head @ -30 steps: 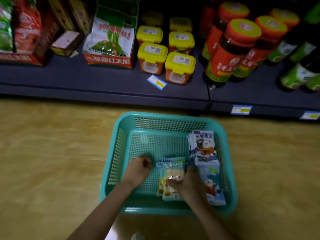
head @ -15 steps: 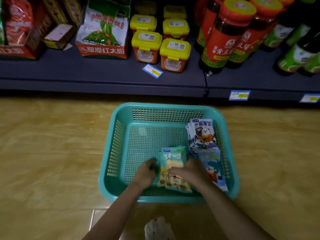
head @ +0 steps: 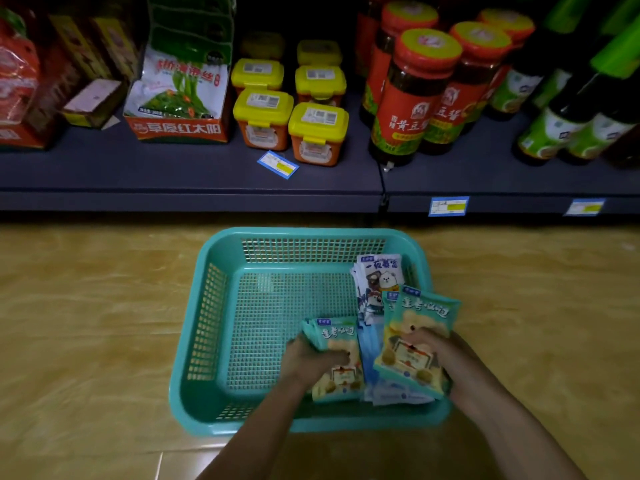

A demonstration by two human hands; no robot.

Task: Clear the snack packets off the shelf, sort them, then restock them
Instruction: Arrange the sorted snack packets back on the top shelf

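Teal mesh basket (head: pixel 207 327) sits on the tan floor (head: pixel 86 323) in the lower middle of the frame, right in front of the bottom shelf (head: pixel 173 174). Both hands are down in its near right corner.

Left hand (head: pixel 308 362) has its fingers curled round a small stack of teal-and-yellow snack packets (head: pixel 337 355), thumb across the front, with the stack low in the basket. Right hand (head: pixel 450 355) pinches another bunch of the same packets (head: pixel 419 327), thumb on the front and fingers behind. That bunch is lifted and tilted over the basket's right rim, at least two packets fanned a bit.

Behind them, blue-and-white packets (head: pixel 377 275) with a little cartoon animal lean against the basket's right wall. A few pale blue packets (head: pixel 391 393) lie flat on the basket floor between and under the two held stacks. Can't tell how many.

On the shelf, upper part of the frame:
- yellow-lidded orange tubs (head: pixel 263 119) in the middle, two rows deep
- a loose price tag (head: pixel 278 164) lying flat just in front of them
- tall sauce jars (head: pixel 412 98) with red labels to the right
- green-labelled dark bottles (head: pixel 554 133) far right
- an open display carton (head: pixel 180 98) of white-and-green packets on the left
- red bags (head: pixel 17 74) at the far left edge, too blurry to read

Two more price labels (head: pixel 448 206) are stuck on the shelf's front edge at right.
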